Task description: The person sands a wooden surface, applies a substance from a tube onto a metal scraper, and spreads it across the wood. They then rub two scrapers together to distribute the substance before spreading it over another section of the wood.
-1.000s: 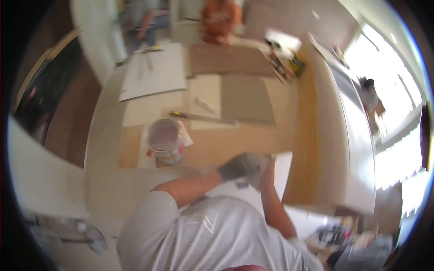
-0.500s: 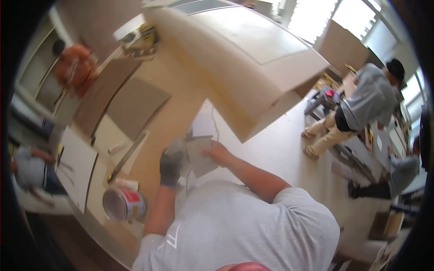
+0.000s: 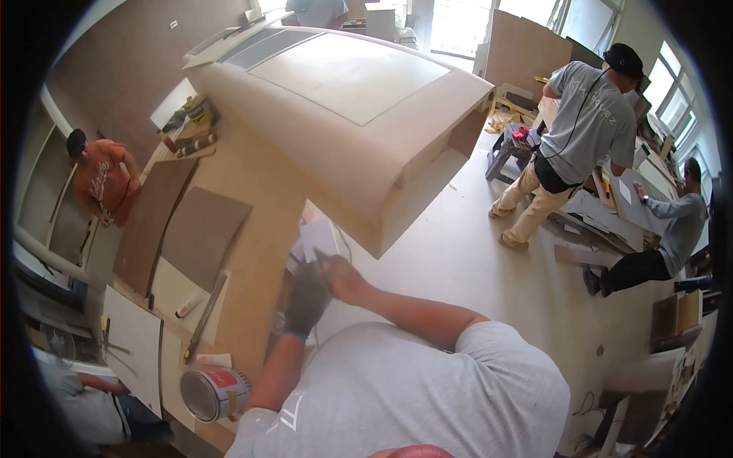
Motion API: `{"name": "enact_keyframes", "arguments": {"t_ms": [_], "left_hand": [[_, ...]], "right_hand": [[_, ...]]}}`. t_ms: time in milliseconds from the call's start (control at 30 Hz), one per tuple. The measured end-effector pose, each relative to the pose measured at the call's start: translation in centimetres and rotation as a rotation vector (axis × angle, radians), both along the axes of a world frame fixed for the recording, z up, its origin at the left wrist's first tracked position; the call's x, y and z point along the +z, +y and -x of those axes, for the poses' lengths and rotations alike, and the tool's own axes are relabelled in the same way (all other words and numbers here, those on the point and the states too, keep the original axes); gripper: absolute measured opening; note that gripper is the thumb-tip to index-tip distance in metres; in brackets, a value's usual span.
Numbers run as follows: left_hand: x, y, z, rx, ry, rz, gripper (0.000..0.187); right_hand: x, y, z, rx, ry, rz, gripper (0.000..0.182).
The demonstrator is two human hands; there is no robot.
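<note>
My left hand, in a dark grey glove, is at the near edge of the workbench with its fingers curled. What it grips is hidden; a greyish object shows beside its wrist. My bare right hand is closed right beside the glove, touching or nearly touching it. A thin grey flat piece pokes out at its fingertips, seen almost edge-on. Just past the hands is a pale box-like thing, with a cord beside it.
A large pale moulded shell rests on the wooden bench. On the left lie brown sheets, a tube, a long tool and a tin. Co-workers stand right, far right and left.
The grey flat piece, seen broadside before, has turned nearly edge-on. My right hand has moved left against the glove. My view has shifted, and co-workers' poses differ.
</note>
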State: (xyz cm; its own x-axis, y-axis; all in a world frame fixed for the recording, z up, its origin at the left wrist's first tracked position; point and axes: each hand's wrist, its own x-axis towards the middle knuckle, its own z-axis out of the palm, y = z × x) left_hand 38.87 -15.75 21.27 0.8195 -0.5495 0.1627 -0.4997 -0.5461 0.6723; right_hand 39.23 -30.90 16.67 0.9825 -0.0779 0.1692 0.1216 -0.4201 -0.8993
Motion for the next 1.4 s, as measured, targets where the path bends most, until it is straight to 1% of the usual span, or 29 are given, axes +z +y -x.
{"name": "enact_keyframes", "arguments": {"t_ms": [67,100,200,233,267,300,333,367,400,433,467,500,533,600,633,667,733,800,867,933,1000,1033,1067,1133,1167,1233,1300,1333,1400], "left_hand": [[1.8,-1.9,1.2,-0.063,0.043,-0.022,0.046],[3.2,-2.4,2.1,-0.180,-0.287,-0.021,0.037],[2.4,-1.8,0.5,-0.250,-0.586,-0.201,0.032],[1.1,-1.9,0.7,-0.168,-0.181,-0.078,0.030],[-0.2,-1.9,0.9,-0.016,0.177,0.086,0.029],[-0.2,-2.6,1.5,-0.064,0.075,-0.022,0.029],[-0.2,-3.3,1.6,-0.111,-0.031,-0.127,0.028],[-0.9,-3.3,2.5,-0.147,-0.253,-0.093,0.035],[-3.0,-2.5,2.9,-0.080,-0.067,0.062,0.033],[-5.6,-1.2,2.4,-0.015,0.116,0.215,0.030],[-4.6,-1.3,2.2,0.014,0.134,0.181,0.029],[-3.6,-1.3,1.9,0.043,0.153,0.147,0.027],[-2.6,-1.5,1.7,0.071,0.172,0.112,0.026],[-2.9,-2.6,2.6,0.077,0.023,-0.071,0.025],[-0.4,-3.2,4.5,-0.020,0.121,-0.126,0.023],[1.6,-3.6,6.4,-0.007,-0.107,-0.044,0.024],[0.9,-1.1,6.4,-0.023,0.016,0.167,0.029],[1.6,1.7,6.6,0.170,-0.148,0.057,0.029],[1.9,5.1,7.1,0.334,-0.148,0.003,0.028],[2.0,9.5,7.9,0.501,-0.008,0.030,0.028],[1.8,15.2,8.9,0.712,-0.050,0.082,0.022],[2.1,18.1,9.2,0.809,-0.068,0.105,0.020],[3.9,20.6,9.8,0.837,-0.187,0.061,0.016],[9.9,24.5,11.8,1.051,-0.280,0.139,0.017],[10.9,27.7,12.6,1.073,-0.348,0.080,0.020],[15.9,30.1,14.0,1.207,-0.419,0.033,0.023],[16.8,33.3,15.4,1.292,-0.317,-0.105,0.028],[17.3,34.2,15.6,1.318,-0.276,-0.165,0.029],[16.5,36.3,15.9,1.153,-0.191,-0.460,0.027]], "right_hand": [[0.2,0.5,0.6,-0.115,-0.216,-0.066,0.047],[-0.2,-1.7,-0.3,0.029,-0.094,0.260,0.050],[-1.9,-5.9,-1.2,0.177,0.276,-0.167,0.056],[-3.4,-4.5,-1.0,0.077,0.154,-0.123,0.054],[-2.2,-3.8,0.2,0.053,0.101,-0.093,0.055],[0.9,-3.3,1.8,0.030,0.046,-0.060,0.055],[-1.5,-3.4,1.0,0.021,0.026,0.053,0.057],[-2.2,-3.6,0.4,0.008,0.004,0.166,0.060],[-3.1,-4.5,0.3,0.038,0.219,-0.002,0.060],[-1.6,-6.1,0.5,0.064,0.433,-0.172,0.060],[-0.6,-7.6,-0.1,0.100,0.646,-0.332,0.060],[-5.9,-6.5,-0.5,0.092,0.496,-0.135,0.062],[-4.8,-5.7,0.4,0.067,0.466,-0.106,0.061],[0.3,-3.9,3.0,0.046,0.402,-0.037,0.059],[-3.5,-3.6,2.2,0.119,0.350,-0.044,0.059],[-7.6,-3.4,1.4,0.191,0.297,-0.053,0.060],[-6.9,-5.7,0.5,0.180,0.535,-0.290,0.060],[-2.8,-6.8,0.3,0.082,0.663,-0.349,0.052],[-0.6,-7.4,0.6,0.184,0.622,-0.299,0.047],[-3.1,-7.8,0.3,0.286,0.549,-0.299,0.043],[-4.2,-7.4,0.2,0.270,0.689,-0.517,0.043],[-5.8,-7.4,0.1,0.247,0.701,-0.512,0.044],[-7.1,-7.1,-0.2,0.214,0.716,-0.504,0.045],[-6.7,-5.2,-0.2,0.156,0.755,-0.521,0.044],[-5.8,-4.3,0.1,0.115,0.777,-0.525,0.044],[-3.6,-2.6,-0.2,0.058,0.818,-0.590,0.045],[-2.2,-0.4,-0.8,-0.025,0.882,-0.731,0.048],[-2.5,0.4,-1.3,0.036,0.851,-0.644,0.049],[-3.3,1.7,-2.3,0.146,0.773,-0.486,0.050]]}}
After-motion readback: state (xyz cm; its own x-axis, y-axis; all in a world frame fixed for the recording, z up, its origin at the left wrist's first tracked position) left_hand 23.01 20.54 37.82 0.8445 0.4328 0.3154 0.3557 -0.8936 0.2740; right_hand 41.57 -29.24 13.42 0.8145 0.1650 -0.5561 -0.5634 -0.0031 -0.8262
